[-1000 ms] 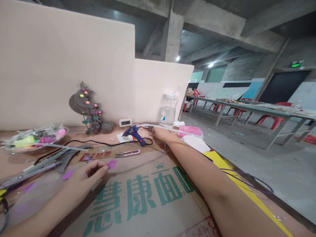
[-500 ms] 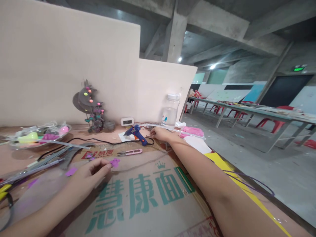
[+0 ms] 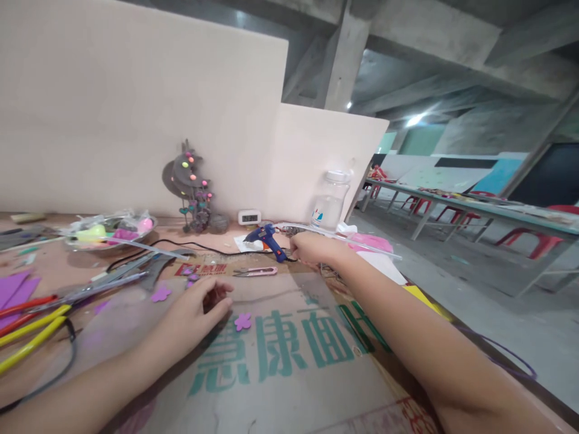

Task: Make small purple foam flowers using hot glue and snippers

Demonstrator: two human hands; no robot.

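A purple foam flower [image 3: 243, 322] lies on the printed cardboard [image 3: 289, 386], just right of my left hand [image 3: 210, 304]. That hand is open, thumb and fingers apart, with nothing between them. My right hand [image 3: 310, 248] reaches to the back of the table beside the blue glue gun [image 3: 269, 241]; its fingertips are turned down and whatever they touch is too small to make out. More purple flowers [image 3: 161, 293] lie left of my left hand. Pink-handled snips [image 3: 256, 272] rest in front of the glue gun.
A grey moon ornament [image 3: 192, 187], small clock [image 3: 249, 217] and water bottle [image 3: 332, 202] stand along the partition. At left are a tray of bagged pieces [image 3: 111, 243] and yellow-handled pliers [image 3: 38, 337]. Pink material [image 3: 371, 243] lies at the right.
My left hand has let go of the purple flower, which now lies on the cardboard. The view has swung left, showing more of the table's left side. My right hand remains near the glue gun.
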